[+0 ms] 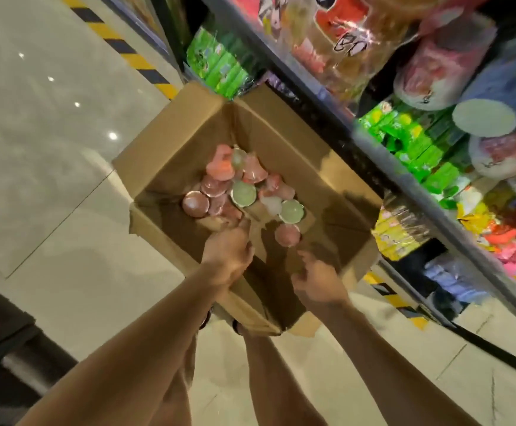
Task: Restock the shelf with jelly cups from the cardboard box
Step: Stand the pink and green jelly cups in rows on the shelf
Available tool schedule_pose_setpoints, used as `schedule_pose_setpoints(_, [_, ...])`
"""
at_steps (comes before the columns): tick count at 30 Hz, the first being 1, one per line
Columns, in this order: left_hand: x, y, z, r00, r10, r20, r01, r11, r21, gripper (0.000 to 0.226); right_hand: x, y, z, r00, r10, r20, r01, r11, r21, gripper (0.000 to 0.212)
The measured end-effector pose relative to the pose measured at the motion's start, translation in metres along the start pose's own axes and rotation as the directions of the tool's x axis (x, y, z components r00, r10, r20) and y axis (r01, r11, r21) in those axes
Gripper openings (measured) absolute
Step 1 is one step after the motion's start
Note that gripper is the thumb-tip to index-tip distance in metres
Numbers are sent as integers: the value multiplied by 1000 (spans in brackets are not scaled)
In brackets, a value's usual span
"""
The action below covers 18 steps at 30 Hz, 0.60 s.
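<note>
An open cardboard box (pixel 164 142) stood on the pale tiled floor (pixel 50 124), just beside the shelf (pixel 370 139) that ran along the right side of the scene. Inside the box lay a loose heap of jelly cups (pixel 244 192), mostly pink with a few green and one whitish, gathered toward the far left part of the box floor. One pink cup (pixel 287 235) sat a little apart, nearer the person and to the right of the heap.

Both bare arms reached down into the box from the near side. The left hand (pixel 227 253) was at the near edge of the heap, its fingers curled downward and touching the nearest pink cups; whether they had actually closed round one could not be told, since the fingertips were blurred and partly hidden. The right hand (pixel 318 278) hovered near the single pink cup, fingers loosely bent and spread, holding nothing.

The shelf carried green packets (pixel 413 139), yellow packets (pixel 401 232) lower down, and large bags in clear wrapping (pixel 336 35) higher up. A yellow-and-black striped strip (pixel 121 44) ran along the floor at the shelf's base.
</note>
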State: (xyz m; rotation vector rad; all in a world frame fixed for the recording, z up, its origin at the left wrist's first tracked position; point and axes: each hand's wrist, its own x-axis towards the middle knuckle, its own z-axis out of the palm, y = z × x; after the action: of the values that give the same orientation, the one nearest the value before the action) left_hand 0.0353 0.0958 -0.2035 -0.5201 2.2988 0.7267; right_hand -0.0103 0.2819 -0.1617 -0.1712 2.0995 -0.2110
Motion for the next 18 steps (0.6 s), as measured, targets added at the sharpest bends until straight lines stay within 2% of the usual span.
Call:
schedule_pose_setpoints(3, [34,-18,28,998,-35,-43,35,999,-3,41,53,8,23,1000,23,16,-25,989,143,43])
schedule_pose_setpoints(6, [76,-35,52,999,-14,-37,13,1000,-14,35,105,16,44,996,50,-74,-28,962,270,41])
schedule_pose_setpoints(8, [106,-45,67,999,12,-50,-16,996,-83,48,142,23,52,984,73,-160,-29,965,261,39])
schedule_pose_setpoints(11, [147,-56,82,985,-35,-168,36,999,5,70,201,40,64,973,77,-218,-33,979,199,49])
schedule_pose_setpoints(13, [168,-57,86,971,-1,-240,6,1000,17,73,229,54,71,964,89,-252,-55,989,137,58])
schedule_pose_setpoints(18, [211,-64,104,978,106,-178,-74,981,180,73,269,69,83,945,48,-325,-23,996,80,71])
